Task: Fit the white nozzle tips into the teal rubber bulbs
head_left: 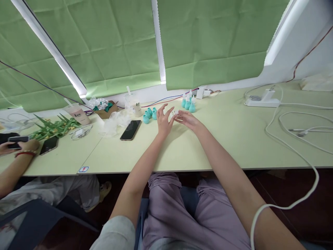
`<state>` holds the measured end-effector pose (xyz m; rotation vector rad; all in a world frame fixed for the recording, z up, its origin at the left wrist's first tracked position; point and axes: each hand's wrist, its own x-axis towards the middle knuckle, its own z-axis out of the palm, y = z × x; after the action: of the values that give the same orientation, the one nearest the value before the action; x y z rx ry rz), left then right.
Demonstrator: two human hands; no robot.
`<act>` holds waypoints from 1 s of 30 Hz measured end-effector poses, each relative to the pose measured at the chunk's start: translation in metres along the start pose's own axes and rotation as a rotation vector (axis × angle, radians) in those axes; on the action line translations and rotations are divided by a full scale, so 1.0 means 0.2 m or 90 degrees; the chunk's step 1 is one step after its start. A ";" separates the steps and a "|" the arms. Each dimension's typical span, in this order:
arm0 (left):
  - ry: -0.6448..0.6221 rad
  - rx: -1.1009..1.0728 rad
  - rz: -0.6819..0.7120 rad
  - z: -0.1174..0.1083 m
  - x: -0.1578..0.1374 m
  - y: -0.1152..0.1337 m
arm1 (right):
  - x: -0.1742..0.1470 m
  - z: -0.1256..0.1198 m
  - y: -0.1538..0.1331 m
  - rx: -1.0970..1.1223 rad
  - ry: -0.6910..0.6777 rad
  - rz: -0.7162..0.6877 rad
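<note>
My left hand (163, 121) is raised over the table, its fingers apart and curved, the thumb close to my right fingertips. My right hand (189, 120) pinches a small whitish translucent piece (176, 113) in its fingertips; its exact kind is too small to make out. Just left of my left hand stand several teal squeeze bulbs (146, 119) with open necks. Behind my right hand is a group of teal bulbs (192, 108) fitted with whitish pointed tips.
A black phone (130, 130), crumpled clear plastic (114, 124), a drink cup (136, 108) and a cardboard box (106, 110) lie to the left. Further left, another person's hands hold a phone (18, 139). A power strip (263, 101) and white cables (291, 147) occupy the right.
</note>
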<state>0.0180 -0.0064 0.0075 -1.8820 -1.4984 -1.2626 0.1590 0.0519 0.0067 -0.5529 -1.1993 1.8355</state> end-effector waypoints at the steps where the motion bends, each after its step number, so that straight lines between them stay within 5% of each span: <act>1: 0.015 0.005 -0.006 -0.01 0.01 -0.01 | 0.01 -0.01 -0.01 -0.023 0.041 -0.008; 7: 0.069 0.054 -0.158 -0.05 0.04 -0.13 | 0.03 -0.16 -0.05 -0.446 0.355 -0.079; 14: -0.043 0.053 -0.274 -0.08 0.06 -0.23 | 0.01 -0.22 0.02 -0.930 0.429 -0.031; 30: -0.087 0.098 -0.316 -0.09 0.05 -0.26 | 0.04 -0.25 -0.01 -0.854 0.443 0.149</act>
<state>-0.0356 0.0021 0.0133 -1.5763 -2.1624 -1.1871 0.1919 0.0855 -0.0130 -1.9111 -1.7301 0.5832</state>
